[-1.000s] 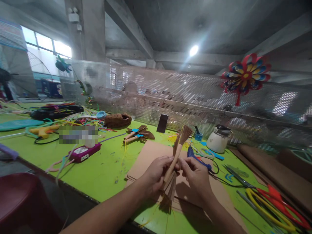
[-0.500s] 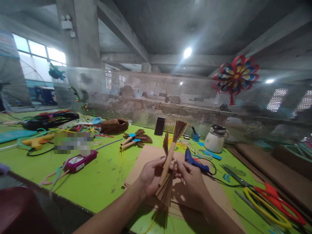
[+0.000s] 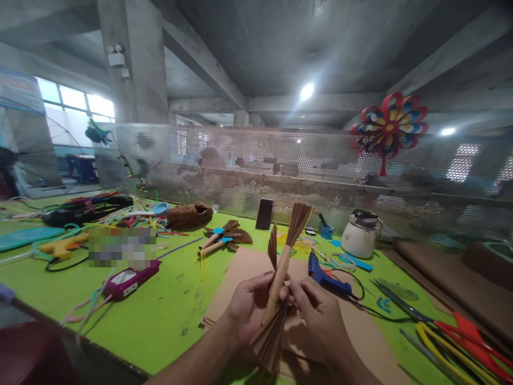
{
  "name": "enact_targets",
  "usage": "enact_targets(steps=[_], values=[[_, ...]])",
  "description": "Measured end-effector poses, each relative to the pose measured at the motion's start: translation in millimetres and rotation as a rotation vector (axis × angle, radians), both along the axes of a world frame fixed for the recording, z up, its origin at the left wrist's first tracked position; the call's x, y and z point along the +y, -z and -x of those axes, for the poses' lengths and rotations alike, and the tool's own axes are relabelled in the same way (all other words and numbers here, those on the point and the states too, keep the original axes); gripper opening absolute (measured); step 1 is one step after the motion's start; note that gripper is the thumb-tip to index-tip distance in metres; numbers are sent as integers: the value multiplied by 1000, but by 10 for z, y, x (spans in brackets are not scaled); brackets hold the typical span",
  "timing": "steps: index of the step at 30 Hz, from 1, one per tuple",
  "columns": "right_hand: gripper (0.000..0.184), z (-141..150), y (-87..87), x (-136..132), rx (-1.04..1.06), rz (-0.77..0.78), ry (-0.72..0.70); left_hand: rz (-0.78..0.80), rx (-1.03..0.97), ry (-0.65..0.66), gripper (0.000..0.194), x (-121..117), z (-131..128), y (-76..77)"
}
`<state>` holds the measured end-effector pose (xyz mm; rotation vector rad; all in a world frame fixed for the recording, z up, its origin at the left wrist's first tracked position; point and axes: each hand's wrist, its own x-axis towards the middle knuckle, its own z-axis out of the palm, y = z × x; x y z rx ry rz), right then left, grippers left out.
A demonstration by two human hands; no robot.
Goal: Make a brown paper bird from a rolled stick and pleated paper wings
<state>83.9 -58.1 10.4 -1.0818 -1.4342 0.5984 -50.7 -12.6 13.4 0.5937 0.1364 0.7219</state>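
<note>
A rolled brown paper tube (image 3: 282,263) slants upright between my hands. A pleated paper fan (image 3: 300,223) spreads from its top, a narrower pleated piece (image 3: 273,249) stands at its left side, and a wide pleated fan (image 3: 269,342) opens below. My left hand (image 3: 245,303) is closed round the tube from the left. My right hand (image 3: 317,303) pinches at the tube's right side, by the upper end of the lower fan; its fingertips partly hide what they grip. Beneath both hands lie brown paper sheets (image 3: 236,270).
Two similar paper pieces (image 3: 213,246) with blue bits lie left of the sheets. A blue glue gun (image 3: 326,278) and scissors (image 3: 404,302) lie to the right. A phone (image 3: 264,214), a white jug (image 3: 358,238) and a purple power strip (image 3: 130,279) are also on the green table.
The camera view has shifted slightly, so the tabletop items sit lower. My hands keep hold of the paper piece, and the lower fan has swung a little to the left.
</note>
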Motion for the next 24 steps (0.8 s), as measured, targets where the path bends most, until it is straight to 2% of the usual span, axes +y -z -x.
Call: enact_targets(steps=[10,17,24], values=[[34,8,-2,-16,17,31,7,-21,12,-31,22,-54,-13,-35],[34,-5,-32,-20,31,46,3,-53,78,-122,20,-65,-25,-31],[32,-176,-32,1,138,83,111,7,101,-204,21,20,5,30]])
